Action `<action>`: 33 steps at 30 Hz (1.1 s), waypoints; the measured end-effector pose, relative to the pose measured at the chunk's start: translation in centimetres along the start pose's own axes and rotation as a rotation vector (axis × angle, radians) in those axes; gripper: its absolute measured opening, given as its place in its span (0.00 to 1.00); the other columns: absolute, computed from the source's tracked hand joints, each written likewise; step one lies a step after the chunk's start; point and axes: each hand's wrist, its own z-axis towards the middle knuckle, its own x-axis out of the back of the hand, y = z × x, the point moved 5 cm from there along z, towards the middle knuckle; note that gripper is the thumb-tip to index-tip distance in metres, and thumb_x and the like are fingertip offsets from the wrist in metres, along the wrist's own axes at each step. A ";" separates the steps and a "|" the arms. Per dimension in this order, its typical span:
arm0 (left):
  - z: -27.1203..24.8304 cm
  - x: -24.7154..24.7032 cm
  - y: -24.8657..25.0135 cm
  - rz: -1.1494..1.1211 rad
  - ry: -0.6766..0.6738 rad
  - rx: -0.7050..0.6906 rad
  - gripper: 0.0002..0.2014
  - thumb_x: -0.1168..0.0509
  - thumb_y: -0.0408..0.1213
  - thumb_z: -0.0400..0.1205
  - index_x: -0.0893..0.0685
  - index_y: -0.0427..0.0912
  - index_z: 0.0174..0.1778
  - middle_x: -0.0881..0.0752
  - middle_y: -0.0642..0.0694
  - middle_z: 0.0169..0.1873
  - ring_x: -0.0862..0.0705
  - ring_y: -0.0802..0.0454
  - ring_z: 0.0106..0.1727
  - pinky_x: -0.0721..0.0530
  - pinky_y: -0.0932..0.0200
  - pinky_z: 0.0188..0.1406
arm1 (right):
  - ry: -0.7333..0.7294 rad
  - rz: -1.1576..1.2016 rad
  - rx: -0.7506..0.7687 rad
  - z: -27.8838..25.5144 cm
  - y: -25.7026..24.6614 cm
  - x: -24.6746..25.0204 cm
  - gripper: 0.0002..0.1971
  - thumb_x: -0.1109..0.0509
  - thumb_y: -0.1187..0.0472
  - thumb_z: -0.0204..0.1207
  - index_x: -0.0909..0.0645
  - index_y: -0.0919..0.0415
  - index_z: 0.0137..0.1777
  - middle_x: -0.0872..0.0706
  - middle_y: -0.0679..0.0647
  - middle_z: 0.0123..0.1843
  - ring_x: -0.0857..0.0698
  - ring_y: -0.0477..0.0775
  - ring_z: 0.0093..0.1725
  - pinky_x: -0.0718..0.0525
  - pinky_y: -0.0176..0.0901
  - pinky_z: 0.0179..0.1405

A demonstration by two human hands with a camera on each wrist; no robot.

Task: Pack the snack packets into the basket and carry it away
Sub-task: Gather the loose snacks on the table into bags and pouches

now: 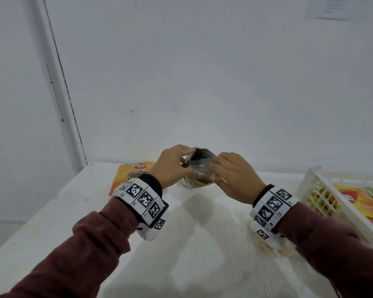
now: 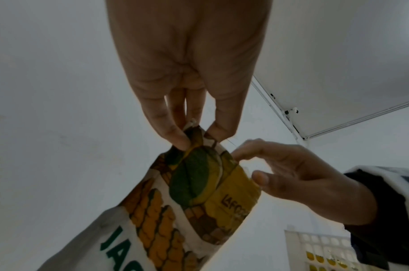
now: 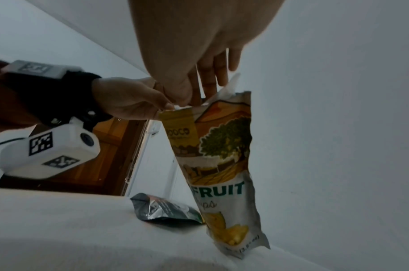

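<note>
A jackfruit chips pouch (image 1: pixel 199 168) stands upright on the white table (image 1: pixel 202 244), its top pulled open. My left hand (image 1: pixel 186 157) pinches the left side of the pouch's top edge between thumb and fingers; the left wrist view shows this left hand (image 2: pixel 195 136) gripping the pouch (image 2: pixel 198 192). My right hand (image 1: pixel 213 164) holds the right side of the top edge. In the right wrist view that right hand (image 3: pixel 198 97) has its thumb outside the pouch (image 3: pixel 221 155) and its fingers behind the rim. A white lattice basket (image 1: pixel 319 190) sits at the right.
An orange snack packet (image 1: pixel 131 171) lies flat on the table at the back left, and a packet (image 3: pixel 166 209) lies behind the pouch. Colourful packets (image 1: pixel 357 201) are in the basket. A white wall rises just behind the table's far edge.
</note>
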 end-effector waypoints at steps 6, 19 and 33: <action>-0.3 -0.6 0.1 -0.050 -0.013 -0.018 0.26 0.33 0.24 0.71 0.19 0.42 0.67 0.18 0.48 0.60 0.19 0.53 0.49 0.17 0.60 0.50 | -0.361 -0.010 -0.051 -0.6 -0.4 -1.9 0.36 0.71 0.41 0.80 0.21 0.50 0.63 0.13 0.43 0.57 0.22 0.45 0.62 0.36 0.61 0.63; 0.2 0.0 -1.0 0.051 0.070 0.011 0.26 0.31 0.26 0.74 0.22 0.39 0.69 0.19 0.41 0.62 0.23 0.52 0.49 0.18 0.48 0.59 | -0.053 0.393 -0.645 -4.1 7.5 -1.7 0.15 0.40 0.68 0.74 0.20 0.55 0.57 0.14 0.48 0.55 0.16 0.52 0.54 0.39 0.39 0.54; -0.2 -0.2 -0.8 0.086 0.069 0.038 0.25 0.32 0.27 0.74 0.23 0.39 0.70 0.19 0.40 0.62 0.21 0.47 0.51 0.18 0.46 0.59 | -1.233 0.339 -0.580 -9.2 7.7 -10.1 0.20 0.28 0.69 0.71 0.20 0.64 0.65 0.19 0.53 0.54 0.24 0.47 0.50 0.27 0.30 0.35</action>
